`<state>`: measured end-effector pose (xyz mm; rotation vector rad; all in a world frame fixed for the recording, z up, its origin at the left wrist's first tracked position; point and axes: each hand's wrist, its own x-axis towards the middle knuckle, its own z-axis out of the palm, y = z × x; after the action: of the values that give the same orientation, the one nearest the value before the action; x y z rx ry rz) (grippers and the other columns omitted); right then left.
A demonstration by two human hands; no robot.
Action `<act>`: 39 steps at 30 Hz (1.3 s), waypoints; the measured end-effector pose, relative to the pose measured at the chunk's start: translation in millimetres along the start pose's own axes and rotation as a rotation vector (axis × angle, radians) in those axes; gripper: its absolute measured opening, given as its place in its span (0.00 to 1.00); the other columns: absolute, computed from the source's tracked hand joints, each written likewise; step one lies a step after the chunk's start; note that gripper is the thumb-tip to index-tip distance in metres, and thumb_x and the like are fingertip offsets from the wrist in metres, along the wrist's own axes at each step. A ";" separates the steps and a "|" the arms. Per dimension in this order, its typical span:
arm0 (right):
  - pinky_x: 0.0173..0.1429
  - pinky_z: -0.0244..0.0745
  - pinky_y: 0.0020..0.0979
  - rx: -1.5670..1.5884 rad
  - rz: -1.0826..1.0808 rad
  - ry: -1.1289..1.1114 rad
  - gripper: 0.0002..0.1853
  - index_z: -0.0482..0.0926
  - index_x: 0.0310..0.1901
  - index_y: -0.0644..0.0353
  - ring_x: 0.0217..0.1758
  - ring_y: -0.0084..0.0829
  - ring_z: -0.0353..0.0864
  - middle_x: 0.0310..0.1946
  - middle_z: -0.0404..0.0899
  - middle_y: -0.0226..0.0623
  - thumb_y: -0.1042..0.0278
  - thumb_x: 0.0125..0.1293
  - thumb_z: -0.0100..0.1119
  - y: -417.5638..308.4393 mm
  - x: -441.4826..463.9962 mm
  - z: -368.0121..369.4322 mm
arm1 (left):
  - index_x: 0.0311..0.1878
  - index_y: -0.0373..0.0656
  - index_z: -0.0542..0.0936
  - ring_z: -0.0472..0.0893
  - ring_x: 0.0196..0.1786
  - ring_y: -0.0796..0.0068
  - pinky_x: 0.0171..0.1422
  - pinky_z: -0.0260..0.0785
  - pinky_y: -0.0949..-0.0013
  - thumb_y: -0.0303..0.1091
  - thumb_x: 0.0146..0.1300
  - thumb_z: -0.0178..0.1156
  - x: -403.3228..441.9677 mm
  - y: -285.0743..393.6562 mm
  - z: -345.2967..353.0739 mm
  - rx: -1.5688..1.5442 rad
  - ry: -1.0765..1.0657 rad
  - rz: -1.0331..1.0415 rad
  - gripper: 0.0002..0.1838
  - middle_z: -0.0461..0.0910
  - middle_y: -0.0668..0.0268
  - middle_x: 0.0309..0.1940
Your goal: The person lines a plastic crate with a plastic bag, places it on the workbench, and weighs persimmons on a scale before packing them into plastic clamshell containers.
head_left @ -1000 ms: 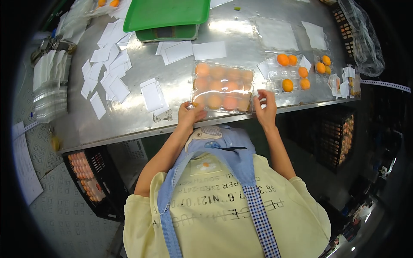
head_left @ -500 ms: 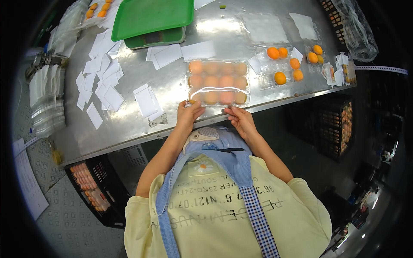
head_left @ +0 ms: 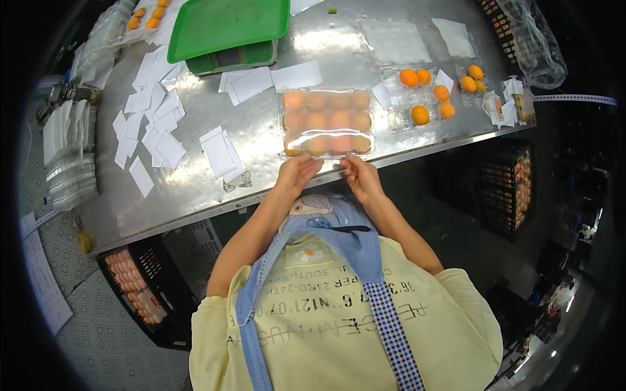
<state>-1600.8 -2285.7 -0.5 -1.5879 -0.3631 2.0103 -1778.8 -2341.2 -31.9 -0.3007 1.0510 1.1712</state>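
At the near edge of the metal counter point(head_left: 251, 179), both hands meet the front of a clear, rectangular plastic pack point(head_left: 328, 124) of round orange fruit, seen in three rows of four. The left hand point(head_left: 298, 174) has its fingers loosely extended, their tips at the pack's front rim; the right hand point(head_left: 360, 178) is partly curled, fingertips drawn together at the same rim. Whether either pinches the plastic, I cannot tell. The pack lies flat, so the counter appears to carry its weight and the hands need only work the edge; placed squarely before the body, it seems to suit an even reach from both arms.

Just left of the pack, a small pile of white rectangular paper cards point(head_left: 220, 153) lies within easy reach, probably for quick picking. Farther left, more white cards point(head_left: 156, 111) spread loosely, overlapping. To the right, a clear plastic tray point(head_left: 399, 107) with separate cups holds five orange fruits point(head_left: 420, 115), its cups presumably keeping them from rolling. Beyond the pack, a green, shallow rectangular tray point(head_left: 228, 26) sits raised above the counter, perhaps keeping its surface free of the papers.
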 end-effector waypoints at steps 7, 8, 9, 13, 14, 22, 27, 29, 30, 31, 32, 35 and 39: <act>0.19 0.62 0.13 0.036 -0.053 0.060 0.11 0.75 0.39 0.59 0.21 0.16 0.71 0.27 0.79 0.32 0.60 0.67 0.57 5.7 2.5 1.5 | 0.52 0.27 0.69 0.79 0.50 0.57 0.51 0.75 0.65 0.32 0.64 0.52 1.8 -10.4 4.0 0.061 0.099 0.084 0.19 0.77 0.47 0.45; 0.20 0.63 0.14 0.000 -0.059 0.028 0.12 0.76 0.40 0.61 0.21 0.16 0.72 0.29 0.80 0.33 0.60 0.67 0.57 4.7 4.3 -1.2 | 0.53 0.27 0.69 0.80 0.50 0.57 0.51 0.75 0.64 0.33 0.65 0.52 1.5 -10.8 5.5 0.081 0.102 0.094 0.19 0.77 0.48 0.46; 0.21 0.64 0.15 -0.037 -0.061 -0.002 0.13 0.76 0.42 0.62 0.22 0.17 0.73 0.30 0.81 0.34 0.60 0.66 0.56 5.1 7.1 -5.8 | 0.53 0.28 0.69 0.80 0.49 0.58 0.50 0.75 0.64 0.34 0.65 0.52 0.6 -11.3 5.6 0.100 0.108 0.102 0.19 0.77 0.49 0.46; 0.21 0.65 0.17 -0.574 -0.008 -0.148 0.17 0.77 0.46 0.67 0.21 0.19 0.74 0.32 0.81 0.38 0.60 0.67 0.55 -22.0 -14.7 -8.9 | 0.56 0.27 0.68 0.80 0.48 0.53 0.45 0.78 0.61 0.39 0.62 0.57 -9.6 -6.4 4.0 0.172 0.080 0.125 0.26 0.75 0.47 0.50; 0.20 0.65 0.18 -0.631 -0.040 -0.163 0.17 0.77 0.47 0.67 0.20 0.19 0.74 0.32 0.81 0.38 0.59 0.67 0.55 -22.3 -14.7 -11.5 | 0.57 0.30 0.67 0.80 0.49 0.56 0.47 0.76 0.62 0.43 0.62 0.57 -13.7 -3.8 4.9 0.209 0.060 0.092 0.28 0.75 0.49 0.51; 0.26 0.70 0.22 -0.639 -0.410 -0.267 0.12 0.80 0.43 0.63 0.23 0.22 0.75 0.27 0.79 0.32 0.64 0.62 0.61 -26.5 -13.2 -2.6 | 0.30 0.39 0.76 0.78 0.25 0.72 0.26 0.69 0.72 0.50 0.50 0.69 -58.2 24.9 15.6 0.996 0.126 0.283 0.22 0.78 0.64 0.27; 0.34 0.71 0.26 -1.198 -1.247 -0.135 0.18 0.79 0.45 0.60 0.36 0.26 0.77 0.36 0.78 0.33 0.65 0.52 0.69 -44.4 -9.2 26.4 | 0.48 0.46 0.75 0.72 0.48 0.59 0.50 0.64 0.59 0.38 0.37 0.75 -94.3 59.4 54.2 1.394 0.266 1.722 0.30 0.75 0.62 0.46; 0.44 0.70 0.32 -1.365 -1.445 -0.189 0.21 0.79 0.45 0.58 0.46 0.32 0.74 0.42 0.77 0.34 0.65 0.47 0.71 -60.5 -16.5 42.5 | 0.62 0.49 0.68 0.67 0.57 0.58 0.57 0.60 0.57 0.41 0.40 0.73 -100.7 83.4 77.0 1.705 0.215 1.691 0.41 0.68 0.63 0.58; 0.49 0.70 0.35 -1.445 -1.549 -0.214 0.23 0.79 0.45 0.57 0.51 0.35 0.73 0.45 0.76 0.35 0.64 0.44 0.72 -64.4 -17.5 47.5 | 0.64 0.50 0.67 0.66 0.59 0.58 0.57 0.60 0.58 0.43 0.42 0.72 -90.0 91.0 79.7 1.764 0.238 1.710 0.42 0.67 0.63 0.60; 0.59 0.63 0.40 -1.493 -1.448 -0.263 0.22 0.80 0.45 0.55 0.56 0.39 0.69 0.48 0.76 0.35 0.65 0.45 0.71 -63.8 -16.2 49.2 | 0.66 0.50 0.65 0.65 0.60 0.59 0.58 0.60 0.58 0.44 0.43 0.71 -76.4 98.8 82.0 1.824 0.259 1.727 0.43 0.65 0.64 0.62; 0.60 0.62 0.40 -1.542 -1.435 -0.290 0.20 0.81 0.44 0.55 0.56 0.39 0.69 0.48 0.76 0.34 0.65 0.46 0.70 -62.6 -10.4 47.3 | 0.67 0.51 0.64 0.65 0.61 0.59 0.58 0.60 0.59 0.45 0.44 0.70 -65.0 107.3 85.4 1.883 0.279 1.743 0.44 0.64 0.65 0.64; 0.59 0.63 0.39 -1.635 -1.416 -0.359 0.16 0.82 0.42 0.55 0.53 0.38 0.72 0.45 0.77 0.34 0.67 0.49 0.68 -59.8 7.7 38.3 | 0.64 0.51 0.67 0.69 0.57 0.62 0.55 0.61 0.61 0.43 0.47 0.68 -44.0 136.0 99.8 1.848 0.295 1.846 0.38 0.69 0.65 0.59; 0.54 0.69 0.36 -1.477 -1.389 -0.348 0.11 0.82 0.40 0.59 0.44 0.36 0.78 0.37 0.81 0.34 0.70 0.54 0.65 -62.2 21.8 31.6 | 0.47 0.49 0.79 0.74 0.44 0.68 0.48 0.62 0.65 0.39 0.54 0.64 -23.4 167.6 114.2 1.814 0.208 1.862 0.16 0.79 0.71 0.41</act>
<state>-1618.8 -2218.8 22.9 -0.8046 -2.5575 0.6459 -1864.0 -2208.3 97.6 2.4440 2.1276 0.9956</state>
